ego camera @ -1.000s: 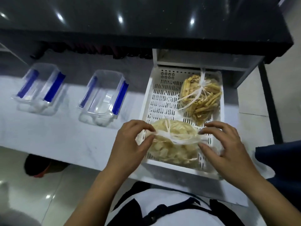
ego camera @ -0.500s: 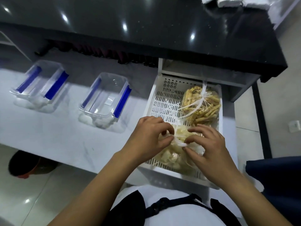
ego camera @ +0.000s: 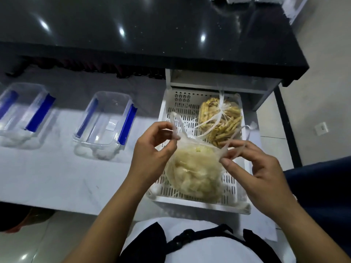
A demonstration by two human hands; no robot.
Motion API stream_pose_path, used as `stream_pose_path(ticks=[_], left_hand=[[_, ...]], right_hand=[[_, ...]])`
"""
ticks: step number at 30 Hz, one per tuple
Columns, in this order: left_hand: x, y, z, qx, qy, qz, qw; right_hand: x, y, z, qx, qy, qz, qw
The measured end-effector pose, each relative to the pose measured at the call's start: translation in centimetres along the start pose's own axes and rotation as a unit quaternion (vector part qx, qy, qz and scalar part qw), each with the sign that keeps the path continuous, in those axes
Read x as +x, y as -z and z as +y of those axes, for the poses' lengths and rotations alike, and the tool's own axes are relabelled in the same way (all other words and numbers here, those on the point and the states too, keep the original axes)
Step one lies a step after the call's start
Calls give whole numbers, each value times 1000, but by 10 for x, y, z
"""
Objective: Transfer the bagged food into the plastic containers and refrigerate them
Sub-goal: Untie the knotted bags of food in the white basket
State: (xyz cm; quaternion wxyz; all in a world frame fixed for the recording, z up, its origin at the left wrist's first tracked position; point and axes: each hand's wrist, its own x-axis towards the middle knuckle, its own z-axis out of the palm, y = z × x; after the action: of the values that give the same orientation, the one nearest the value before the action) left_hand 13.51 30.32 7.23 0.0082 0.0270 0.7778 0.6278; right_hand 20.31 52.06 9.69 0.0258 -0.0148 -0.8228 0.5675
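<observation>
- Pulling apart now — left hand [ego camera: 152,149] pinches one handle [ego camera: 175,128] of the near bag [ego camera: 193,173] between thumb and fingertips, right hand [ego camera: 252,168] pinches the other handle [ego camera: 230,143], remaining fingers loosely curled.
- Half a second ago worked close together over the knot; a second ago gripped the tied band stretched flat across the bag. Now spread wide, with the two handles free and standing up as separate loops — knot undone, by the look of it.
- Sits in the near half of the white basket [ego camera: 167,114], mouth loosened and pale food showing at the top.
- Far bag [ego camera: 220,120] lies in the basket's back half, still tied, untouched.
- Means the first bag is ready to lift and tip; nothing transferred yet.
- Two containers wait on the white counter [ego camera: 57,177], lidless and empty — near one [ego camera: 106,124] just left of the basket, far one [ego camera: 24,112] at the left edge.
- Likely next: carrying the bag left to the near container. Thin film, loose contents — spill risk if the mouth sags.
</observation>
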Motion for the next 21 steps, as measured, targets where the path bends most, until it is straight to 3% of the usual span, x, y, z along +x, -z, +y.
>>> stream_pose_path(ticks=[7, 14, 16, 19, 21], left_hand=[[6, 8, 16, -65, 10, -66, 996], [20, 28, 55, -157, -9, -83, 984], [25, 34, 67, -197, 9, -86, 977], [29, 40, 87, -225, 30, -103, 969], [26, 45, 96, -226, 43, -134, 964]], right_hand=[[-1, 15, -9, 1, 44, 61, 997], [14, 33, -25, -126, 147, 192, 962], [18, 34, -32, -77, 130, 225, 963], [20, 28, -47, 110, 36, 224, 968], [17, 28, -54, 138, 13, 220, 966]])
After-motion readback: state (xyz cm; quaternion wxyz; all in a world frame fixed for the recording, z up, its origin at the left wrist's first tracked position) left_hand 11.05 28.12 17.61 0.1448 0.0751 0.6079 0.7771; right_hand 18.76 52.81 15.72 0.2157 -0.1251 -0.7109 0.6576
